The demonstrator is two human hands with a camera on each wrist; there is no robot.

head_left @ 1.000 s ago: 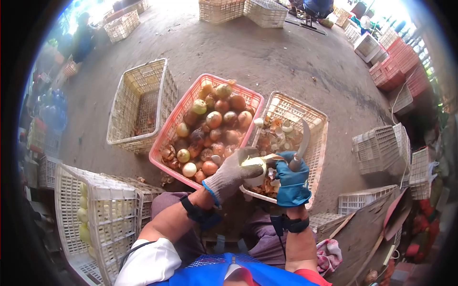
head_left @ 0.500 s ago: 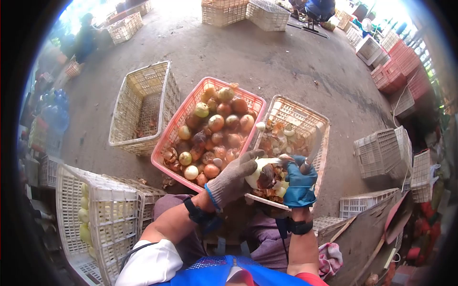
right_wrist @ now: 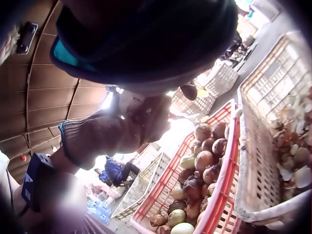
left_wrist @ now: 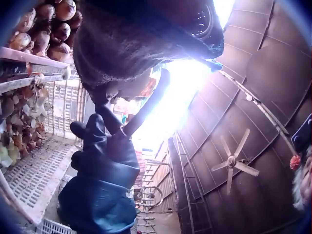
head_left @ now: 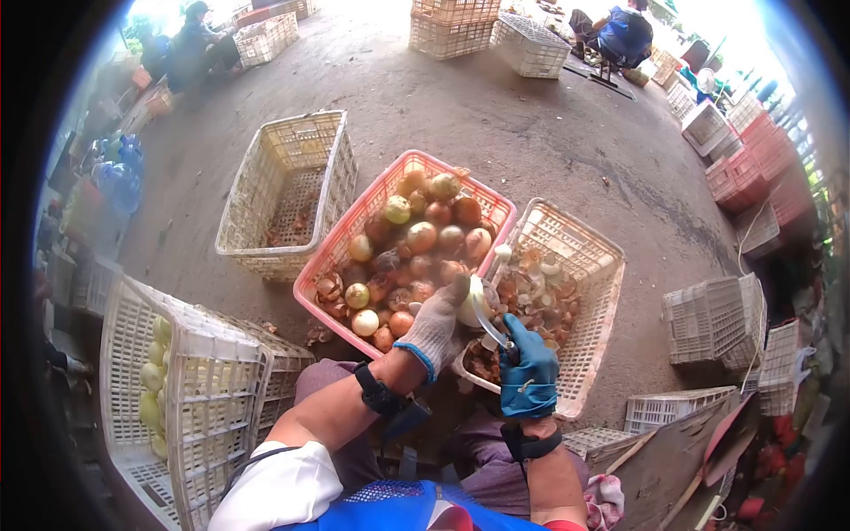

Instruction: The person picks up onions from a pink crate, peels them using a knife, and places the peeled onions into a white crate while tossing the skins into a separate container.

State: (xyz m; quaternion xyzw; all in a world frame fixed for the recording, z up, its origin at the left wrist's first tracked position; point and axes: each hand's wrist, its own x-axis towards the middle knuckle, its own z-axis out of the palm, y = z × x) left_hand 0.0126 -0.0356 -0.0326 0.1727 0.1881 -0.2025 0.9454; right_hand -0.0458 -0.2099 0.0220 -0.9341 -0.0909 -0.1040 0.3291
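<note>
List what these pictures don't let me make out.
Head: part of the held onion, covered by the left hand.
Head: part of the knife handle, inside the right hand.
Head: floor of the pink crate, under piled onions.
Left wrist: detail on the knife blade, lost against glare.

A pale, whitish onion [head_left: 469, 307] is held up in the left hand [head_left: 432, 322], its lower side covered by the gloved fingers. It is held above the near left corner of the off-white crate [head_left: 571, 232], close to the pink crate [head_left: 491, 205]. A knife [head_left: 485, 314] with a curved metal blade and a dark handle is gripped in the right hand [head_left: 529, 367]; its blade is laid across the onion's right side in the head view, though contact cannot be told.
</note>
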